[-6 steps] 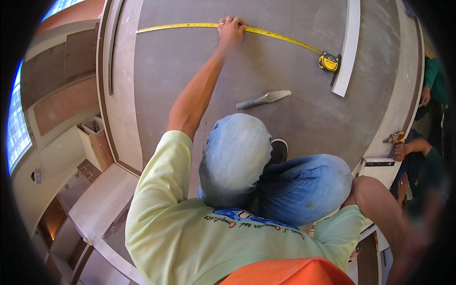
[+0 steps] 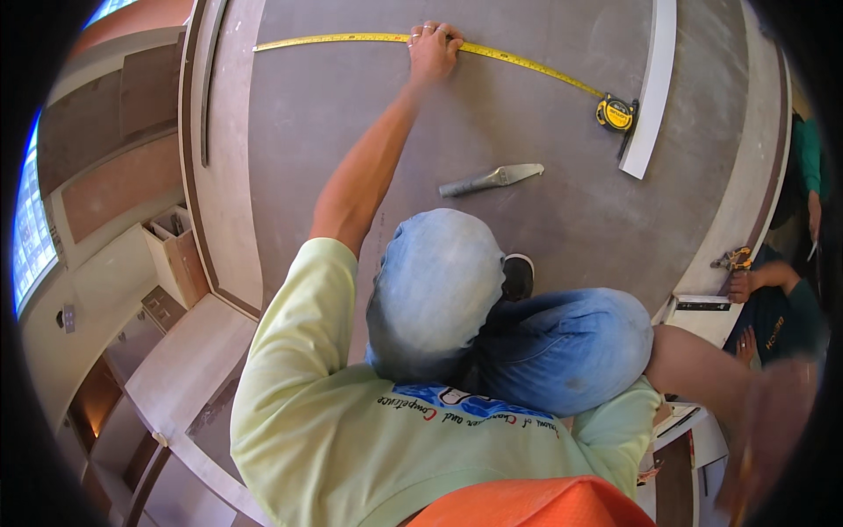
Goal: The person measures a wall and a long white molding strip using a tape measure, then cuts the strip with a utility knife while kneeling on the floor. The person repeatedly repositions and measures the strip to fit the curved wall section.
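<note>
Crouching low on a big brown board (image 2: pixel 597 237), a person in a light green shirt (image 2: pixel 342 457) fills the bottom of the frame. Something orange (image 2: pixel 527 505) pokes up at the lower edge. Two bent knees in blue jeans (image 2: pixel 430 290) stick up in the middle, and a dark shoe (image 2: pixel 520 274) peeks out between them.

At the lower right, the right hand (image 2: pixel 773 417) is all blurry. I cannot tell if its fingers are spread or pinching something.

Just past the knees, a grey tool with a flat, pointed blade (image 2: pixel 492 180) lies on the board. It is well apart from both hands.

Near the top, the left hand (image 2: pixel 432 51) is on a yellow tape (image 2: pixel 342 39). Its fingers are bent and close together over it, but I cannot tell if they pinch it or only press. The tape runs from the upper left to its yellow and black case (image 2: pixel 616 113) at the upper right. That case lies just beside a long white strip (image 2: pixel 652 97).

Farther out, at the right edge, another person's hand (image 2: pixel 745 285) is just beside a small orange and black tool (image 2: pixel 736 258). Way over on the left, I see a wooden box (image 2: pixel 183 259) and a bright window (image 2: pixel 35 228).
</note>
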A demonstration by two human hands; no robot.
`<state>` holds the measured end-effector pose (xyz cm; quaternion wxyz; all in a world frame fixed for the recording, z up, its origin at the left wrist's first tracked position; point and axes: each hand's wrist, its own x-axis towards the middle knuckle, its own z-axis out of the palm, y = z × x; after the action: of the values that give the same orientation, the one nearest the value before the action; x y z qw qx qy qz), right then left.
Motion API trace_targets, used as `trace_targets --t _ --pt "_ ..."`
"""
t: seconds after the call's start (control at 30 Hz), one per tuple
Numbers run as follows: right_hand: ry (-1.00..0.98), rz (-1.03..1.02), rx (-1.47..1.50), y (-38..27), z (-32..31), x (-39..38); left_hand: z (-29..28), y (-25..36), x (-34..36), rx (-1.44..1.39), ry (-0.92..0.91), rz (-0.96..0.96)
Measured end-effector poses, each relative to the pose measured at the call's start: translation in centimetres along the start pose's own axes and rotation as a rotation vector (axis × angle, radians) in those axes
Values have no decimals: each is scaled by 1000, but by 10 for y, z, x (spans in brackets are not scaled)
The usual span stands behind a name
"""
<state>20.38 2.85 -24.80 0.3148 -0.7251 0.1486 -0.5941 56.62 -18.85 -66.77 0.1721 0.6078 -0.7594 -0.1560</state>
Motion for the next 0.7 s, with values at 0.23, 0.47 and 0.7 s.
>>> trace_targets --t 0.23,0.47,0.7 --pt "286 822 -198 245 40 -127 4 7 17 10 10 63" --pt "409 981 -230 359 95 -207 15 3 23 13 40 94" --pt "452 962 -244 371 116 -215 5 -2 17 49 -69 9"
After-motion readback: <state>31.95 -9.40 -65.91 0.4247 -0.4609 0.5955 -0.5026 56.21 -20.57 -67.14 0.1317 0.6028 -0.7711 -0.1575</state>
